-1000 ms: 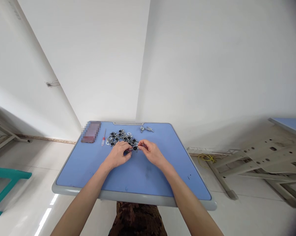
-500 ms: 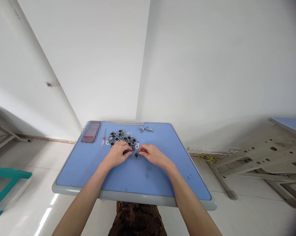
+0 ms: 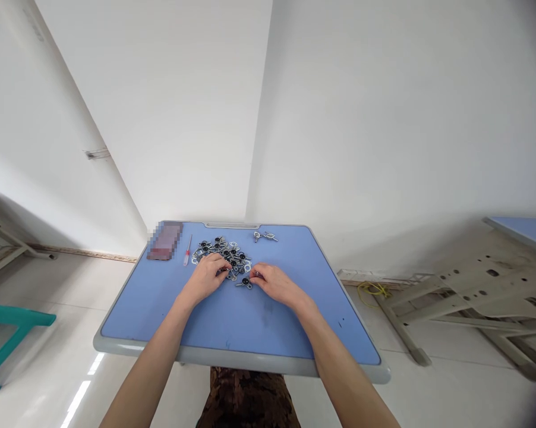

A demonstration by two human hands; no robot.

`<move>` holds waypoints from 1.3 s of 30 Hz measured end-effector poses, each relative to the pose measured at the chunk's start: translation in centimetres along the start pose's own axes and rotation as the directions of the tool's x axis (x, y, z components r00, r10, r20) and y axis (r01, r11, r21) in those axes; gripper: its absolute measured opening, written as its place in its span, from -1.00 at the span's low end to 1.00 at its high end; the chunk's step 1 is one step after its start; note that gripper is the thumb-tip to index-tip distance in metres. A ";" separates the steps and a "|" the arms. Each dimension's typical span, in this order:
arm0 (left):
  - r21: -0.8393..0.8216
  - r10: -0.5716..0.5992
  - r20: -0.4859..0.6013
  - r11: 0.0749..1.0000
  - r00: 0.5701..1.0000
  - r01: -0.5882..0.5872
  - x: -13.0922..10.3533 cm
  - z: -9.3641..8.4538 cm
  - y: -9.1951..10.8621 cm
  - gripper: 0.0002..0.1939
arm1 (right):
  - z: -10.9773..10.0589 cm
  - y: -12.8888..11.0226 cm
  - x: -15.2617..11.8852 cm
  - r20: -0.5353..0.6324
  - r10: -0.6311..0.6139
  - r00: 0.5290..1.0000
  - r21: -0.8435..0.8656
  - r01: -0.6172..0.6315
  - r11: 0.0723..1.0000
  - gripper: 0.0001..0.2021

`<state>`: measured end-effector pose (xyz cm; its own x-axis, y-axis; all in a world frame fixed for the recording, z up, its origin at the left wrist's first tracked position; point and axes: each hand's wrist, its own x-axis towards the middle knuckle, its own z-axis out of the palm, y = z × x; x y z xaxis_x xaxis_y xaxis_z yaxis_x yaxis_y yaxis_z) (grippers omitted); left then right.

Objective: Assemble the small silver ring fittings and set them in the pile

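A heap of small metal parts with round black caps (image 3: 233, 252) lies on the blue tabletop (image 3: 268, 333). My left hand (image 3: 209, 276) rests at the heap's near left side, thumb and fingers curled together; what its fingertips pinch is mostly hidden. One single metal part with a black cap (image 3: 245, 282) sits just in front of the heap. At its right side is my right hand (image 3: 273, 282), fingers bent and closed, with the thumb tip by that part. Something small and dark shows between the right fingers, too small to name.
Two or so similar metal pieces (image 3: 265, 236) lie apart near the back edge. A screwdriver with a red and clear handle (image 3: 187, 254) is left of the heap, beside a blurred flat dark object (image 3: 166, 240). A green stool (image 3: 16, 318) stands at left.
My left hand has shifted slightly left and up over the heap, and the dark piece in its fingers no longer shows. My right hand is closer against the single metal part.
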<state>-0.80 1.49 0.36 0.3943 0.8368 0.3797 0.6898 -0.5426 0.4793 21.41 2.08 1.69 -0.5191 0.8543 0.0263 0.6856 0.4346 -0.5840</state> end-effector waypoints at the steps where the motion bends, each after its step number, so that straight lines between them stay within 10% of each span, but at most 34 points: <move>1: 0.006 0.002 0.010 1.000 1.000 -0.002 0.0 0.0 0.1 -0.84 | 0.2 0.0 0.0 -0.006 -0.004 1.000 -0.002 0.003 1.000 -0.90; 13: 0.029 0.057 0.018 0.998 0.998 -0.058 0.0 0.3 0.9 -0.89 | 1.3 -0.7 0.3 -0.085 0.012 0.996 -0.059 -0.017 0.998 -0.92; 28: 0.005 -0.020 -0.296 1.000 0.955 0.022 0.2 0.2 0.7 -0.87 | 1.0 0.4 0.6 -0.173 0.100 0.980 0.059 -0.091 0.994 -0.81; 39: -0.015 -0.048 -0.367 0.999 0.929 0.046 0.2 0.3 1.1 -0.68 | -1.3 4.0 2.9 -0.357 0.396 0.846 0.075 -0.397 0.915 -0.71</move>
<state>0.20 1.06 0.67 0.1102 0.7770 0.6198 0.6984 -0.5043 0.5079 23.29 6.65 0.47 0.0146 0.9967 0.0800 0.7947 0.0370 -0.6058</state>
